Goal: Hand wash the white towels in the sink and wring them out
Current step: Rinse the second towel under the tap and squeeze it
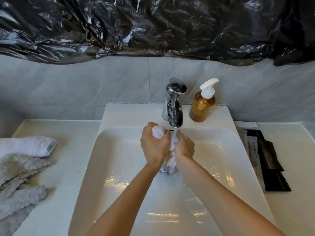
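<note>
Head view shows your left hand and right hand each with a grip clamped on one white towel, bunched between them just below the faucet, over the sink. Soaked, it's likely soft, heavy and slippery; hold both ends. Another towel lies on the counter, well left of the faucet.

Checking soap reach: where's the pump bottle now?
Head view: the pump bottle stands on the sink back ledge, right of the faucet, against the tiled wall.
</note>
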The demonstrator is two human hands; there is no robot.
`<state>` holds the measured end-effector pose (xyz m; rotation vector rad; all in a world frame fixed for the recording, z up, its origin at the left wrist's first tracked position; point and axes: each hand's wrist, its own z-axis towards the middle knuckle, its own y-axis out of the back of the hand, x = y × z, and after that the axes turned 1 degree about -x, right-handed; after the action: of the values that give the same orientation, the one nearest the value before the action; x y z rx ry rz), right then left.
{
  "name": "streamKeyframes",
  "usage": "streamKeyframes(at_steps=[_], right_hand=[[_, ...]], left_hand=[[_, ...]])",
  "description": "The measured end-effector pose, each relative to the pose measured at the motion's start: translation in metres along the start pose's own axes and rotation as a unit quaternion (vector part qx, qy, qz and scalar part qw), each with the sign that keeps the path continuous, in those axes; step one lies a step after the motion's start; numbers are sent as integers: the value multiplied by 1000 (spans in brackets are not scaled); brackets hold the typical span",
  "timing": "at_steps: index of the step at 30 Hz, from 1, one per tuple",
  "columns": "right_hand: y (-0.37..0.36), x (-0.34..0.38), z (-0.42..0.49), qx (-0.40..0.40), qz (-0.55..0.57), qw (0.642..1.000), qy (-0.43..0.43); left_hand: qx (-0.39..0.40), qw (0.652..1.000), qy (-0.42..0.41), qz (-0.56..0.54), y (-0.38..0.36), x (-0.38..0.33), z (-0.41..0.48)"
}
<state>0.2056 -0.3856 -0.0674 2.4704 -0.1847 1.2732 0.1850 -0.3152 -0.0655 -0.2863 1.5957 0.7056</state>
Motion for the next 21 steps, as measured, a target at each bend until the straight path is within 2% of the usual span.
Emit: streamKeyframes(at_steps=[4, 6, 8, 10, 12, 14, 17, 19, 21], right_hand=[[11, 4, 5, 69, 11, 991, -117], [18, 8, 7, 109, 14, 982, -153], [28, 15, 3, 164, 84, 963, -197], [38, 19, 8, 210, 134, 951, -185], [50, 23, 17, 244, 84, 954, -151], [57, 26, 18, 314, 22, 940, -135], [49, 19, 11, 369, -13, 924, -103], [35, 8, 3, 344, -80, 935, -36], [24, 2, -6, 265, -104, 958, 38]], left_hand=[[70, 984, -113, 119, 5, 2, 4], [137, 969, -134, 155, 14, -1, 12], [206, 964, -99, 133, 27, -3, 24], [267, 961, -46, 59, 42, -3, 32], [303, 952, 7, -34, 50, 2, 32], [278, 947, 86, -136, 45, 10, 26], [175, 929, 214, -246, 32, 13, 15], [107, 934, 240, -241, 25, 13, 10], [56, 941, 250, -223, 21, 12, 8]])
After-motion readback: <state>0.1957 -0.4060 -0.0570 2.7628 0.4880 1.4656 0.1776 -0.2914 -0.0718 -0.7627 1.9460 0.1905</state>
